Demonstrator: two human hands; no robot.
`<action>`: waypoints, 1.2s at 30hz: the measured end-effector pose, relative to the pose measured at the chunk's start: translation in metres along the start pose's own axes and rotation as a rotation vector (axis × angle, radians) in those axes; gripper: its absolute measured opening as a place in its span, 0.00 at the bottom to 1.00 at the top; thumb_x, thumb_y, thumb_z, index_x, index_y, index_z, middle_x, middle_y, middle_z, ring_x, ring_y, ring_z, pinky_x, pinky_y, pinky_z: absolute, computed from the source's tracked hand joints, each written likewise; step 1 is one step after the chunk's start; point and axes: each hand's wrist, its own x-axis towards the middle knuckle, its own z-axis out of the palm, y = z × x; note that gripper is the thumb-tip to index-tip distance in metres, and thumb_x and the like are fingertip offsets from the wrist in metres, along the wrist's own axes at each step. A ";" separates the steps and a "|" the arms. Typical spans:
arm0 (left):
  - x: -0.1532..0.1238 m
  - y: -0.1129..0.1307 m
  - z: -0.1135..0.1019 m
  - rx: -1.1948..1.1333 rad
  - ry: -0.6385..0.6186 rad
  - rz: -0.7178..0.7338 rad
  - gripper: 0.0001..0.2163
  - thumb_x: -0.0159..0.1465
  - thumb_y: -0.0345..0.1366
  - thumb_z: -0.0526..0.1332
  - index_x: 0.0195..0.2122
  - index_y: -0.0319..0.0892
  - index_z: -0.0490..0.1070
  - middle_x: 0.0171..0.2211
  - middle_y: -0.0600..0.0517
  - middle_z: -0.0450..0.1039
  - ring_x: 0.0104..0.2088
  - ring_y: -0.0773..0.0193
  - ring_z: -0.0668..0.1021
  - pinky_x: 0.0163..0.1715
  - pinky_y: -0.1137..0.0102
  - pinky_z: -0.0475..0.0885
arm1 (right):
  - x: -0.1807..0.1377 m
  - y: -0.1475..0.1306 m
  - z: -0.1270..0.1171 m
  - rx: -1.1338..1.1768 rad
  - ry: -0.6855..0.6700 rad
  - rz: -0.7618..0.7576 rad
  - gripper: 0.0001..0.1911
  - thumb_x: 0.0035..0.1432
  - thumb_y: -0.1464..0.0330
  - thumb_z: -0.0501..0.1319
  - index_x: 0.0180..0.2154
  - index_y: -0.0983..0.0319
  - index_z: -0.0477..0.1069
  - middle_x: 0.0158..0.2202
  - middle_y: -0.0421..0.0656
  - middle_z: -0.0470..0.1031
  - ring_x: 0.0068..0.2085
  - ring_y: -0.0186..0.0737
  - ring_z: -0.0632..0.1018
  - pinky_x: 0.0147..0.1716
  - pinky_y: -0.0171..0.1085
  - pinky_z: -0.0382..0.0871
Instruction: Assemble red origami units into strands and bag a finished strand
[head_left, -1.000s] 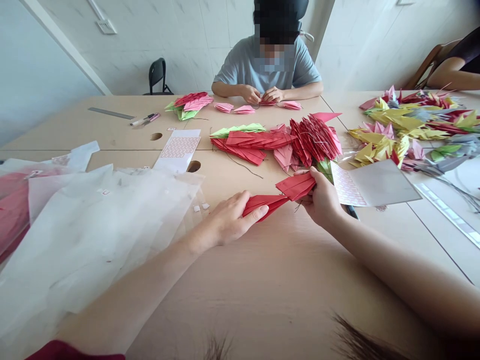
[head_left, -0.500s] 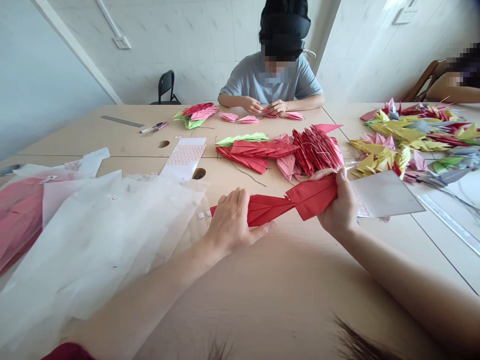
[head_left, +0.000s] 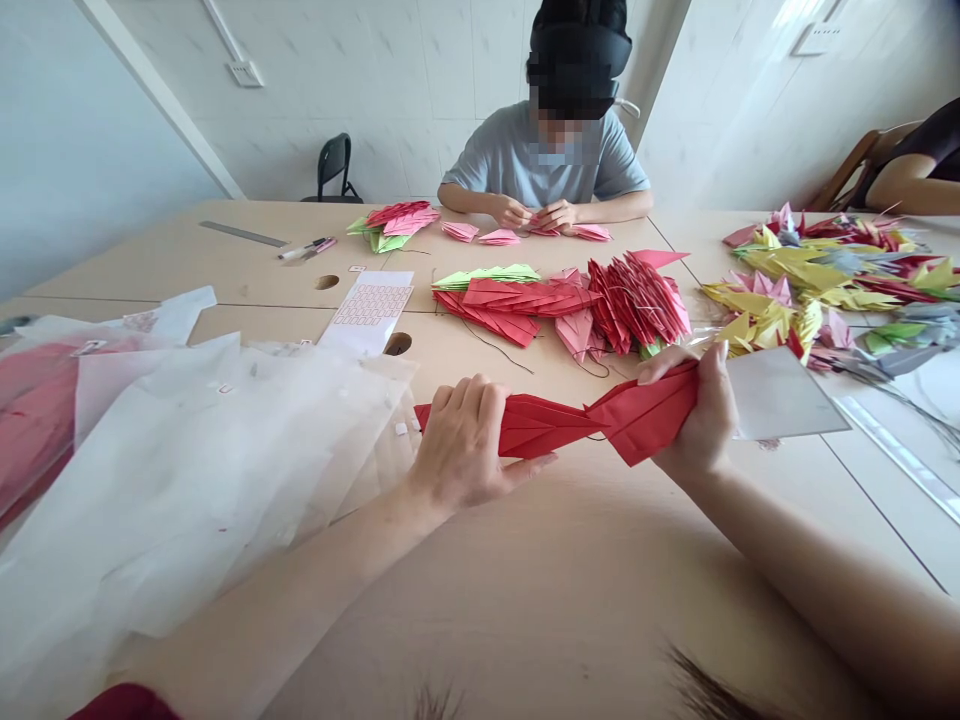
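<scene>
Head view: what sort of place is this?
Likely a shared paper-craft workroom: folded paper piles on a long table, a person folding opposite, red folded paper in the left hand and right hand.

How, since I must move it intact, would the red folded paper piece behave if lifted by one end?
Probably light: the red folded paper piece is thin sheet. Likely to hinge or sag at its narrow middle; the left hand and right hand grip one half each. Creases could crush under hard squeezing.

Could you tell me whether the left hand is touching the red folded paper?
Touching: the head view shows the left hand closed over the red folded paper, thumb beneath it.
</scene>
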 end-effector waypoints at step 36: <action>0.009 -0.001 -0.017 -1.259 -0.842 -0.629 0.18 0.63 0.53 0.58 0.41 0.43 0.65 0.31 0.56 0.59 0.28 0.70 0.62 0.27 0.72 0.58 | -0.006 0.000 0.012 0.100 -0.243 0.522 0.25 0.59 0.46 0.56 0.37 0.61 0.75 0.21 0.38 0.64 0.22 0.32 0.62 0.22 0.34 0.52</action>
